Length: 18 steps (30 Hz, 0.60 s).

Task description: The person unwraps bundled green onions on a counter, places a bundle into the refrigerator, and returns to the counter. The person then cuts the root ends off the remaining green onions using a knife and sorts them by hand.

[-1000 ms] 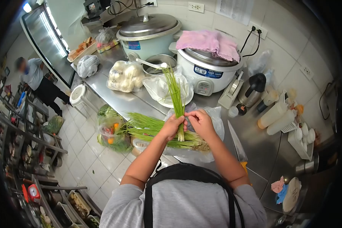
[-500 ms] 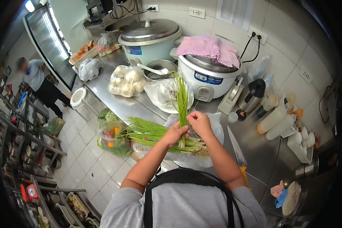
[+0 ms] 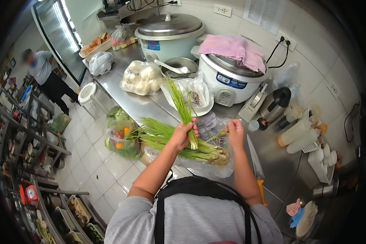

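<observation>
My left hand (image 3: 183, 134) is wrapped round a small bunch of chives (image 3: 179, 99), tilted with its pale stem ends toward me. My right hand (image 3: 235, 131), fingers pinched together, is apart from the bunch, to its right. A few thin wilted strands (image 3: 221, 133) hang from its fingertips. Below both hands lies a larger pile of chives (image 3: 162, 140), green tips to the left and rooty ends to the right, on a clear plastic bag (image 3: 221, 171). Purplish scraps show on the plastic between my hands.
A knife (image 3: 256, 160) with a yellow handle lies right of the pile. Behind stand two rice cookers (image 3: 232, 83), a bag of pale round produce (image 3: 140, 79) and a bag-covered white plate (image 3: 203, 112). Squeeze bottles (image 3: 295, 132) stand at right. Another person (image 3: 44, 73) stands far left.
My right hand has pulled away from the bunch to the right, with wilted strands in its fingers. My left hand has moved slightly left, tilting the bunch leftward. The view has shifted a little.
</observation>
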### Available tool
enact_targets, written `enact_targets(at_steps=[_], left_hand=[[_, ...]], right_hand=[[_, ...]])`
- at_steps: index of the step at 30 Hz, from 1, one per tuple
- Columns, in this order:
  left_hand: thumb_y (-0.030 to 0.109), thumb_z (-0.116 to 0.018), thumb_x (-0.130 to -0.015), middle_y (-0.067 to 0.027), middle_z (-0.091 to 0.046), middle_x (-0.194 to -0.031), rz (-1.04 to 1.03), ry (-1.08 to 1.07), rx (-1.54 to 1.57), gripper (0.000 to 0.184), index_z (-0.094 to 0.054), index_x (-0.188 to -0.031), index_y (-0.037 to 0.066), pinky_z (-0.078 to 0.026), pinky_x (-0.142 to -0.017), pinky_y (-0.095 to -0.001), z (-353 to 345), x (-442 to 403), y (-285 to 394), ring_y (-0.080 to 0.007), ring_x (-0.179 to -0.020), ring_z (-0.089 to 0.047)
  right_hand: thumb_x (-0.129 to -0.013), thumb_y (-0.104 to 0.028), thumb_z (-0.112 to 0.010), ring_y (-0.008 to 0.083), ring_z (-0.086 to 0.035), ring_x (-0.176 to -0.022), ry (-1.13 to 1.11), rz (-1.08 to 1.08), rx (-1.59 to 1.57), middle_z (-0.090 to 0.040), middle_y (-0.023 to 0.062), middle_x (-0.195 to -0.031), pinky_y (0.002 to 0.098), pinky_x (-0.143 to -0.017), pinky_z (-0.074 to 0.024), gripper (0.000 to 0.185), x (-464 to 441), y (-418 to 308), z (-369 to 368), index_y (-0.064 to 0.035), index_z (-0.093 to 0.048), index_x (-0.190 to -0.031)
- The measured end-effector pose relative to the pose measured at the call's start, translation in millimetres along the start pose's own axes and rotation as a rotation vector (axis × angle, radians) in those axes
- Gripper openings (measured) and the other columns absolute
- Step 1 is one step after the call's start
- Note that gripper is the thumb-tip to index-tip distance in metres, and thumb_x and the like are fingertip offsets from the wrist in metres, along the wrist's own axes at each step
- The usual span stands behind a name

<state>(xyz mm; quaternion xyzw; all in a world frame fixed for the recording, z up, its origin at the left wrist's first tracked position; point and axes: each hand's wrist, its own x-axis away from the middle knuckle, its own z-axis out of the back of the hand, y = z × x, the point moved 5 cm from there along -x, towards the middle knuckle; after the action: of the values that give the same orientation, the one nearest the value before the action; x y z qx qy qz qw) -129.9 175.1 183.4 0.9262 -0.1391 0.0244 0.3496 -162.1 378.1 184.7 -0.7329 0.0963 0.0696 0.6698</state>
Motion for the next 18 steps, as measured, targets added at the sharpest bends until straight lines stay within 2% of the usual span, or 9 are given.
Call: enact_targets(at_steps=[2, 5, 8, 11, 14, 17, 18], left_hand=[[0.014, -0.043, -0.084, -0.0033, -0.049, -0.071, 0.004, -0.047, -0.012, 0.02, -0.044, -0.103, 0.005, -0.044, -0.059, -0.0282, 0, 2, 1, -0.0149, -0.062, -0.05], [0.018, -0.046, -0.083, -0.0021, -0.047, -0.069, 0.024, -0.166, -0.049, 0.023, -0.045, -0.103, 0.006, -0.042, -0.057, -0.0273, -3, 5, -3, -0.0137, -0.06, -0.048], [0.018, -0.048, -0.083, -0.0013, -0.046, -0.067, 0.093, -0.294, -0.038, 0.023, -0.046, -0.102, 0.005, -0.04, -0.054, -0.025, -13, 10, -6, -0.012, -0.059, -0.046], [0.021, -0.049, -0.082, -0.0004, -0.045, -0.065, 0.181, -0.338, -0.04, 0.024, -0.047, -0.1, 0.006, -0.039, -0.051, -0.024, -17, 15, -14, -0.0105, -0.055, -0.044], [0.026, -0.051, -0.081, -0.0001, -0.042, -0.062, 0.23, -0.387, -0.106, 0.024, -0.05, -0.096, 0.007, -0.036, -0.05, -0.0243, -21, 18, -20, -0.0098, -0.052, -0.04], [0.027, -0.053, -0.08, 0.0005, -0.041, -0.06, 0.279, -0.253, -0.108, 0.029, -0.047, -0.099, 0.007, -0.035, -0.046, -0.0227, -16, 22, -23, -0.0087, -0.049, -0.039], [0.026, -0.055, -0.078, 0.0007, -0.041, -0.06, 0.254, -0.225, -0.204, 0.031, -0.045, -0.101, 0.007, -0.034, -0.044, -0.0222, -16, 23, -23, -0.0085, -0.048, -0.039]], right_hand=[[-0.08, -0.011, -0.049, 0.0068, -0.049, -0.062, 0.01, -0.015, 0.194, -0.051, 0.0025, -0.068, 0.02, -0.057, -0.041, 0.01, -1, 11, 17, -0.0011, -0.051, -0.081], [-0.081, -0.016, -0.048, 0.0084, -0.05, -0.065, -0.361, 0.035, 1.273, -0.053, 0.0042, -0.069, 0.021, -0.059, -0.0406, 0.018, 6, 22, 14, 0.0002, -0.054, -0.086], [-0.081, -0.021, -0.048, 0.0105, -0.052, -0.068, -0.303, 0.183, 0.867, -0.055, 0.0046, -0.072, 0.022, -0.061, -0.0411, 0.025, 6, -12, -12, 0.0014, -0.055, -0.091], [-0.081, -0.022, -0.05, 0.0108, -0.052, -0.065, -0.405, -0.317, 0.113, -0.055, 0.0031, -0.07, 0.0219, -0.059, -0.0407, 0.024, 13, -29, -54, 0.0003, -0.055, -0.087], [-0.08, -0.022, -0.052, 0.0092, -0.049, -0.061, -0.45, -0.515, -0.222, -0.054, 0.0008, -0.068, 0.0211, -0.056, -0.0394, 0.021, 17, -17, -75, -0.0015, -0.055, -0.084], [-0.08, -0.021, -0.052, 0.0075, -0.046, -0.056, -0.304, -0.507, -0.274, -0.052, 0.0004, -0.066, 0.0192, -0.053, -0.0378, 0.017, 19, -15, -76, -0.0037, -0.053, -0.077], [-0.08, -0.02, -0.053, 0.0074, -0.046, -0.056, -0.268, -0.484, -0.182, -0.052, 0.0004, -0.065, 0.0192, -0.053, -0.0374, 0.017, 21, -16, -71, -0.0038, -0.053, -0.075]])
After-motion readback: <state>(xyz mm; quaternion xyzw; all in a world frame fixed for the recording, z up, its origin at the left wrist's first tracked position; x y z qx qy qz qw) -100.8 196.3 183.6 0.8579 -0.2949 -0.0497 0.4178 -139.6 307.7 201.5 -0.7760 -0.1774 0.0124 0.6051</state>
